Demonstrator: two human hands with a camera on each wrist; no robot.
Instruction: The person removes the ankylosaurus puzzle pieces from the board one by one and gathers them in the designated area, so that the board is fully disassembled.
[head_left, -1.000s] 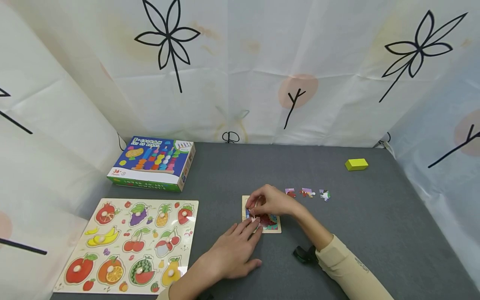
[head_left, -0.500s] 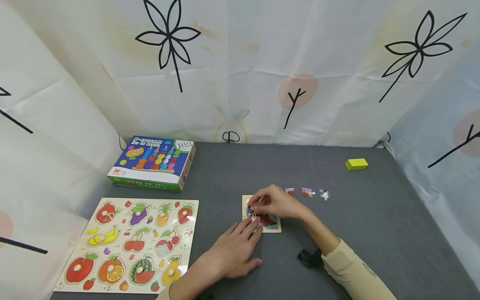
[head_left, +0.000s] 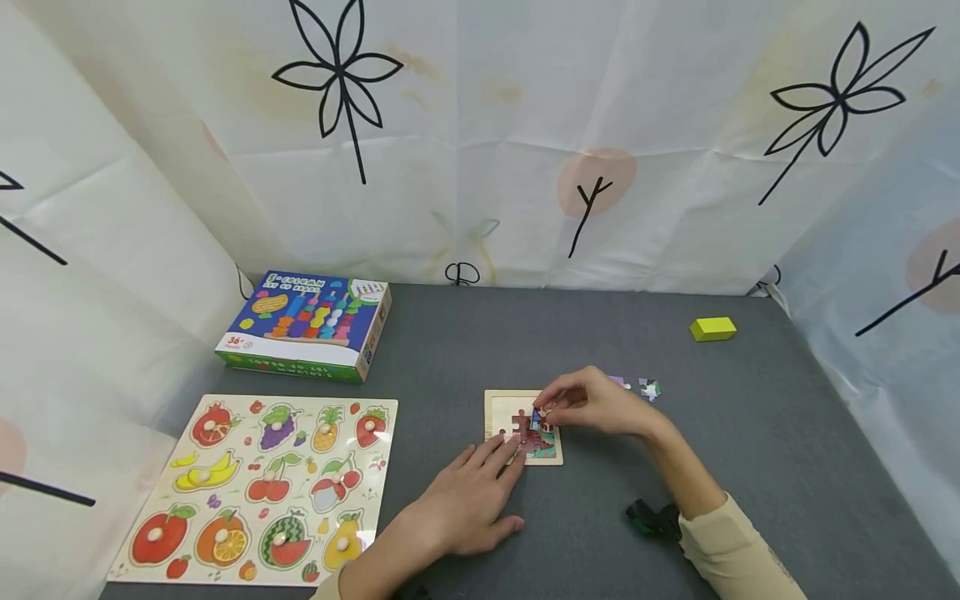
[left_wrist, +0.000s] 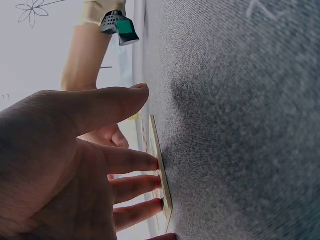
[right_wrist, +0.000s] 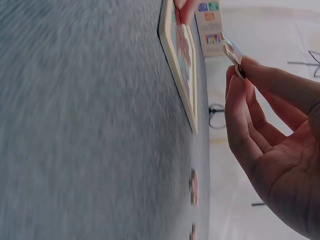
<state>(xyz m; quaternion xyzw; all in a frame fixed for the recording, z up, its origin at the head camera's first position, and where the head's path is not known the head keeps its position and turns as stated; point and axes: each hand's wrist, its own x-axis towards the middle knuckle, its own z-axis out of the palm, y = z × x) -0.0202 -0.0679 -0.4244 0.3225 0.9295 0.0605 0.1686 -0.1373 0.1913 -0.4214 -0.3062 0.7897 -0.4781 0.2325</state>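
Note:
A small wooden puzzle tray [head_left: 498,404] lies on the dark table, part of its reddish-brown picture filled in and its upper left bare. My left hand [head_left: 472,504] rests with straight, spread fingers on the tray's lower left; the left wrist view shows the fingertips at the tray's edge [left_wrist: 164,180]. Thumb and fingers of my right hand [head_left: 603,404] pinch a small puzzle piece [head_left: 537,419] over the tray's right side. In the right wrist view this piece [right_wrist: 233,54] is tilted and raised above the tray [right_wrist: 182,90].
Loose puzzle pieces [head_left: 649,389] lie beyond my right hand, some partly hidden by it. A yellow block [head_left: 712,330] sits at the back right. To the left are a fruit knob board [head_left: 281,579] and a blue toy box [head_left: 303,325]. Printed cloth walls [head_left: 487,100] surround the table.
My right hand has moved right with the pinched piece, from the tray's left part to its right side, uncovering the upper left and covering some loose pieces. The left hand has stayed put.

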